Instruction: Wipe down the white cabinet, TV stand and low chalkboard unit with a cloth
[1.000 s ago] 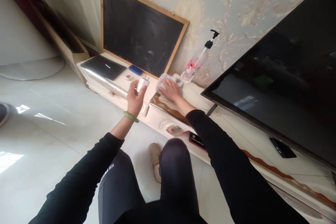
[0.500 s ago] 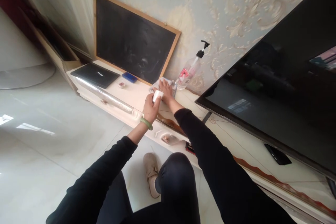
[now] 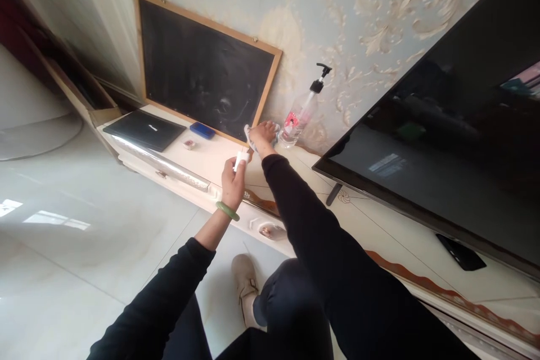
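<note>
My left hand (image 3: pixel 233 183), with a green bangle at its wrist, is closed round a small white charger plug (image 3: pixel 242 160). Thin prongs seem to stick up from the plug's top. Farther back, my right hand (image 3: pixel 264 135) grips a light-coloured cloth (image 3: pixel 248 134) on the cabinet top, by the lower right corner of the framed blackboard (image 3: pixel 206 67). Its fingertips are partly hidden in the cloth. A clear pump bottle (image 3: pixel 291 122) with a pink label stands just right of that hand.
On the white cabinet (image 3: pixel 215 160) lie a closed black laptop (image 3: pixel 145 130), a blue box-like object (image 3: pixel 202 130) and a small round container (image 3: pixel 189 145). A large television (image 3: pixel 439 124) stands at the right, with a black device (image 3: pixel 460 252) below it. The blackboard leans on the wall.
My hands have drawn apart: the left came back toward me with the plug, whose prong end now shows. The right has shifted slightly over the cloth, bunching it. The view moved slightly too.
</note>
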